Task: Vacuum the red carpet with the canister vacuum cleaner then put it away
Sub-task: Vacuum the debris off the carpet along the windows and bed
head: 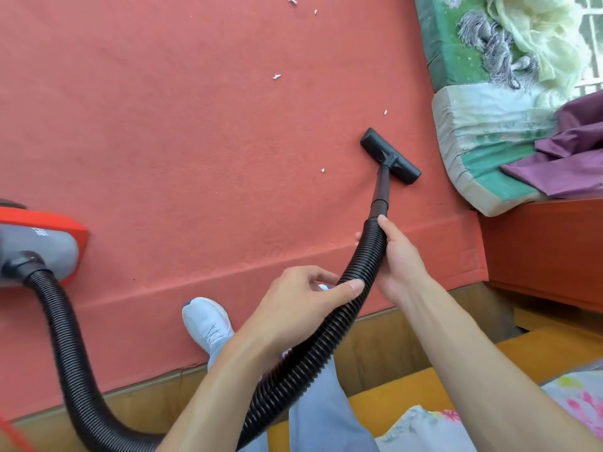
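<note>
- Down on the red carpet point(163, 141), near its right side, the black floor nozzle point(390, 156) is lying flat, just beside a pale folded cushion point(463, 151).
- My right hand point(396, 259) is gripping the ribbed black hose point(65, 337) just below the rigid black tube point(381, 190) that runs to the nozzle, with my thumb lying along the top.
- My left hand point(303, 308) is curling round the same hose a little lower, thumb stretching across the ribs and fingers wrapping beneath.
- From my hands the hose is looping down past my legs, along the bottom edge and up to the grey and red canister vacuum cleaner point(39, 246), which is sitting on the carpet at the far left, partly cut off by the frame.
- Small white scraps point(276, 77) are lying scattered on the carpet ahead of the nozzle and to its left, none touching it.
- My light shoe point(208, 324) is standing on the carpet's near edge, where it is meeting a wooden floor point(375, 350).
- A purple cloth point(571, 148) is draping over the cushion on the right, and a green patterned mat point(447, 44) is lying beyond it.
</note>
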Available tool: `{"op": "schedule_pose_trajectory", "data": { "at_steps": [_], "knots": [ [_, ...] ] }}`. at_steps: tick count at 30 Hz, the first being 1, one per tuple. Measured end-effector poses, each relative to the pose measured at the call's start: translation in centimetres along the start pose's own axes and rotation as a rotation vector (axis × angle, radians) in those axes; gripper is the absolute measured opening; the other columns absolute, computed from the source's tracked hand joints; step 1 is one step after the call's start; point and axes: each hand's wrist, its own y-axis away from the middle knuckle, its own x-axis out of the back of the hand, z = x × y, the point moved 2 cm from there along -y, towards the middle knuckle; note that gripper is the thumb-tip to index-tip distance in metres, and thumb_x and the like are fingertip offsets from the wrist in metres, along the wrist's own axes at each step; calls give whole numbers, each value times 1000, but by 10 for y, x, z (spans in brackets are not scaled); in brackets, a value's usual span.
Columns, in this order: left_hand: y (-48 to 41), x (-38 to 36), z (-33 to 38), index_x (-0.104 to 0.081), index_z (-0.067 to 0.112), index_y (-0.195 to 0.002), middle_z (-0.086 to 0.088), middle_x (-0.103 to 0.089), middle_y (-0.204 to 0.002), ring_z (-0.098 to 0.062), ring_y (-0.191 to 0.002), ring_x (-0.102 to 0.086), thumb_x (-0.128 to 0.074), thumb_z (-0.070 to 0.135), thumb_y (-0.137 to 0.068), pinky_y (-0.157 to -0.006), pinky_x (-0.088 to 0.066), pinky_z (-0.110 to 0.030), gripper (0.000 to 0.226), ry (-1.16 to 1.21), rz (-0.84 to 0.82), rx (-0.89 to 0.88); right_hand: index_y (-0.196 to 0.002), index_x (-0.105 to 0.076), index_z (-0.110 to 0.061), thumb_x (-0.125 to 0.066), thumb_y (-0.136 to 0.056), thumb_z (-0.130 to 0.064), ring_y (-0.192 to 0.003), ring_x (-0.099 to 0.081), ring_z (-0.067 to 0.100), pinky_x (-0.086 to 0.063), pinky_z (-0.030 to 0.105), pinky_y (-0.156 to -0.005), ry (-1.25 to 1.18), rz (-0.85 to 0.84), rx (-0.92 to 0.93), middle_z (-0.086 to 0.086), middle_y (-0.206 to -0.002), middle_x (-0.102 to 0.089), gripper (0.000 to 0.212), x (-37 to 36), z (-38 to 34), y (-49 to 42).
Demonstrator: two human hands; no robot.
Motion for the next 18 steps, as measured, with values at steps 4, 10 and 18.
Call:
{"op": "schedule_pose_trajectory", "data": {
  "at_steps": [4,10,18],
  "knots": [
    [12,12,6,-77,17,-94,5,-72,-66,-7,-53,-64,-71,44,-89,-51,-49,-18,29,-105,-135,-17,-94,-60,-8,-61,-93,-30,-56,-57,17,-49,25,-51,43,-43,12,10,-74,-63,22,-13,5,17],
    [43,47,6,-79,0,-91,-17,-78,-88,-36,-78,-75,-73,37,-89,-76,-61,-47,37,-288,-295,77,-85,-64,-3,-68,-80,-35,-59,-59,24,-50,36,-63,189,-7,-11,15,-74,-63,32,-45,44,53],
    [94,70,-6,-78,1,-89,-19,-77,-87,-22,-64,-68,-76,40,-86,-64,-60,-35,39,-234,-314,158,-95,-66,0,-63,-85,-33,-57,-61,24,-50,37,-65,314,-27,-66,15,-73,-70,34,-57,64,102]
  ]
}}
